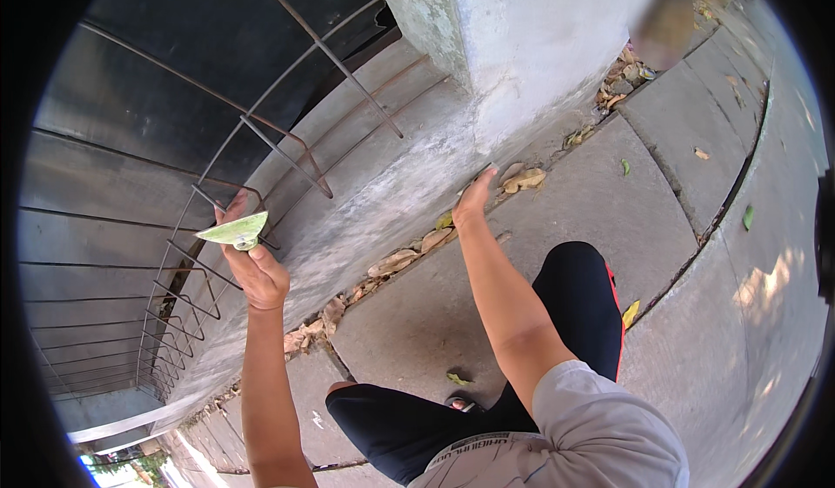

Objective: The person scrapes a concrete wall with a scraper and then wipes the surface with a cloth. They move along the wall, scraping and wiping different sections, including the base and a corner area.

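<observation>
My left hand [254, 272] is closed around a pale green, pointed tool [237, 228] that looks like a trowel. Its flat face spreads above my thumb, and the palm hides its handle. This hand is beside the bent rods of a metal grille [248, 123]. Low along the whitewashed wall [531, 53], my right hand [475, 197] reaches forward with its fingers closed. A thin greyish edge shows at its fingertips, too small to name. Dry brown leaves [524, 180] lie just right of that hand.
Behind the grille is a dark panel [156, 79], above a concrete ledge [383, 96]. Dry leaves fill the crack between wall and paving slabs [391, 331]. My bent knees [570, 288] are close below my right arm. A blurred brownish shape [665, 23] is at upper right.
</observation>
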`<state>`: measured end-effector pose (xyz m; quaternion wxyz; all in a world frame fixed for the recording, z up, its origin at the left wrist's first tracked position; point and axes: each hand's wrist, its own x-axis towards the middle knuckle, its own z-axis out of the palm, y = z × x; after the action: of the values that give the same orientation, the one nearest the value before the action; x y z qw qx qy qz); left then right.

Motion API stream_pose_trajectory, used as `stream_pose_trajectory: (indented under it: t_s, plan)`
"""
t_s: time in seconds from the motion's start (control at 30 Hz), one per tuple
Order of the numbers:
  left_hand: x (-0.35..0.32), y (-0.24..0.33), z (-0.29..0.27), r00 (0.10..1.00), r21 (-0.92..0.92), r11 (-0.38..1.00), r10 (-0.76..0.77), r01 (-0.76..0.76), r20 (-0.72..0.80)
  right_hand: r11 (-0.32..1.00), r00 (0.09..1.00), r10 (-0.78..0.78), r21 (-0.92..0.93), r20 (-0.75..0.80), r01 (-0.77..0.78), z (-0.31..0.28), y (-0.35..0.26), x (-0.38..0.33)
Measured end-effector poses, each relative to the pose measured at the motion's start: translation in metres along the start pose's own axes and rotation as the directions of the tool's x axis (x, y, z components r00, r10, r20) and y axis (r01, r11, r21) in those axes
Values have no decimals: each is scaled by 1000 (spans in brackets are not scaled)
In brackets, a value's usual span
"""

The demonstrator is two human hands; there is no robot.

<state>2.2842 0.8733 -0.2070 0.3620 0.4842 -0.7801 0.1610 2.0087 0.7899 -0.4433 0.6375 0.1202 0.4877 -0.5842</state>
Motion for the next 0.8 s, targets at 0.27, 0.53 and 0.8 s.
stream_pose_trajectory:
  t_s: [0.27,0.53,0.8]
  plan:
    - [9,0,4,998,-39,997,60,-60,-4,927,947,294,205,127,-315,6,157,-58]
    - [5,-2,4,998,-12,998,65,-65,-11,994,995,88,71,-53,-84,-1,17,-8]
    - [6,0,1,998,-21,998,55,-55,26,989,989,130,58,69,-134,2,80,-24]
